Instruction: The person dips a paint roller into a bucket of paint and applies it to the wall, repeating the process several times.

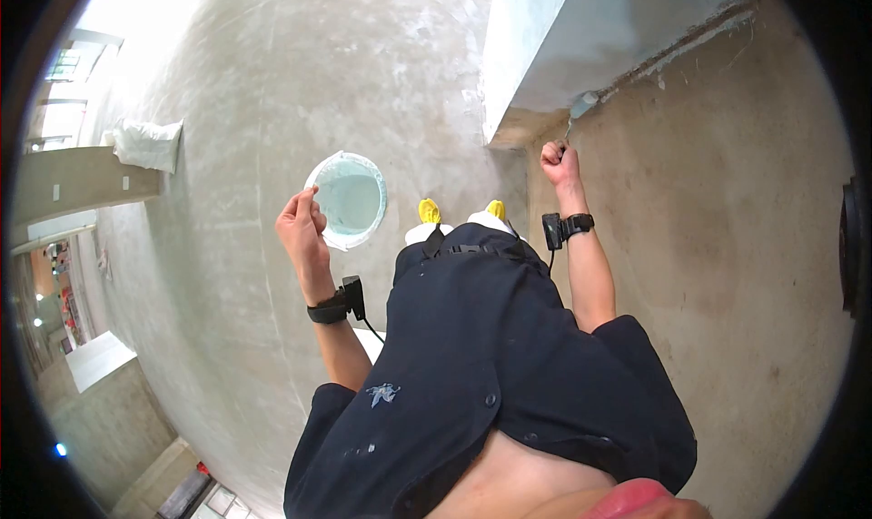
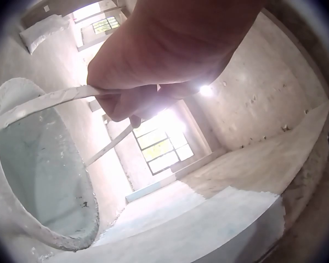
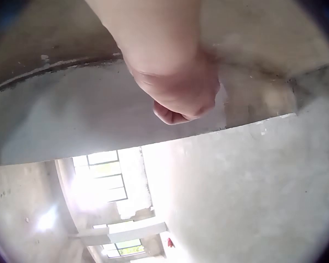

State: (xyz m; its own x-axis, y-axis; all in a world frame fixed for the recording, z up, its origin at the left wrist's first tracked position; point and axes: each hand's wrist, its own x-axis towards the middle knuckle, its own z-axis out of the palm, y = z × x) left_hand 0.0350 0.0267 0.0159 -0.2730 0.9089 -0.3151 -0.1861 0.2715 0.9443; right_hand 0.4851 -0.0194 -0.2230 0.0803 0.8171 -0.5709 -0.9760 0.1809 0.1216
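Observation:
My left hand [image 1: 302, 224] grips the pale, coating-smeared handle [image 2: 49, 101] of a round bucket [image 1: 383, 190]. The bucket hangs beside my legs, its open mouth up, with pale blue coating on its inner wall and rim. My right hand [image 1: 560, 163] is curled round the grip of a putty knife [image 1: 582, 107]. Its thin neck sticks out past the fist, and its pale blue head lies at the corner where a coated wall section [image 1: 627, 51] meets bare wall. In the right wrist view the fist hides the tool.
The bare brown wall [image 1: 708, 210] runs along my right side. Pale coating covers most of the projecting section, whose lower end stays brown. Grey concrete floor [image 1: 254, 83] spreads ahead and left. A white sack [image 1: 150, 145] lies at the far left; my yellow shoes [image 1: 430, 211] stand near the bucket.

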